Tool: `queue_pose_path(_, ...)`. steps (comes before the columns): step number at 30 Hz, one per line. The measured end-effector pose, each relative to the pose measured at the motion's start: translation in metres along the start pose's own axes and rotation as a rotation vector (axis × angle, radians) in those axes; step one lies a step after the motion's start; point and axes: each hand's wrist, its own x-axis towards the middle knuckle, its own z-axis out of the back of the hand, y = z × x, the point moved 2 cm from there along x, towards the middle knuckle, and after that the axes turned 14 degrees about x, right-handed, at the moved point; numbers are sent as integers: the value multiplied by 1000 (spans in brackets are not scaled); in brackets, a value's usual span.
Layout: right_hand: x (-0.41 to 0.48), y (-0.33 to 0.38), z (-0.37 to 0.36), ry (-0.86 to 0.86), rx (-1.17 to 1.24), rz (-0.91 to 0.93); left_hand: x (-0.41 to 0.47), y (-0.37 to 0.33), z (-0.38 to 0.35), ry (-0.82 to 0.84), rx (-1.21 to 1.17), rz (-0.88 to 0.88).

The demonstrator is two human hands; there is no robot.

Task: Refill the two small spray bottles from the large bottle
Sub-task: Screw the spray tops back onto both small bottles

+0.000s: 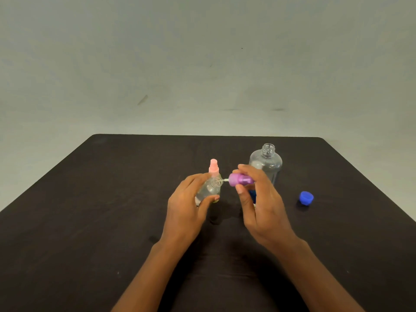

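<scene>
My left hand (189,203) grips a small clear spray bottle (210,190) with liquid in it, its neck uncapped. My right hand (258,199) pinches a purple spray cap (239,180) held sideways, its white tube pointing at the bottle's open mouth. Just behind the held bottle stands a second small bottle, of which only the pink spray top (213,168) shows. The large clear bottle (266,163) stands uncapped behind my right hand. Its blue cap (306,198) lies on the table to the right.
Everything sits on a dark table (112,210) whose far edge meets a plain grey wall. Something blue (253,195) shows partly behind my right hand; what it is I cannot tell.
</scene>
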Motion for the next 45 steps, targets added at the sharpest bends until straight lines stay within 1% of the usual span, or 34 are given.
queue_pose_path(3,-3,0,-5,41,44,-47,-4,-5,-5,43,-31,-46)
queue_pose_path(7,-4,1,-7,63,80,-32,-7,-11,-9,65,-66,-59)
queue_pose_path(16,-2,4,-5,-36,67,-219,-9,-14,-10,64,-42,-69)
queue_pose_path(17,-2,5,-5,-35,78,-246,-9,-14,-10,66,-44,-72)
queue_pose_path(19,-1,7,-4,-33,174,-283,-8,-13,-10,67,-50,-66)
queue_pose_path(22,1,10,-2,-2,303,-264,-8,-11,-10,54,-70,-45)
queue_pose_path(24,1,9,-3,27,332,-245,-7,-11,-9,54,-91,-33)
queue_pose_path(27,0,6,-6,-29,281,-222,-7,-12,-8,54,-90,-31)
queue_pose_path(30,1,5,-4,-66,192,-271,-9,-11,-10,72,-73,-41)
queue_pose_path(31,1,6,-3,-50,189,-299,-9,-11,-11,86,-74,-40)
queue_pose_path(33,2,8,-2,0,260,-331,-10,-11,-12,104,-73,-38)
queue_pose_path(35,5,10,0,59,340,-286,-9,-11,-12,108,-73,-26)
queue_pose_path(37,7,12,0,98,305,-193,-9,-9,-11,97,-85,-5)
queue_pose_path(39,6,9,1,60,209,-165,-8,-8,-12,97,-77,-4)
queue_pose_path(42,5,5,4,-27,129,-257,-10,-11,-13,122,-37,-45)
queue_pose_path(45,5,7,5,-10,221,-280,-10,-14,-12,138,-41,-40)
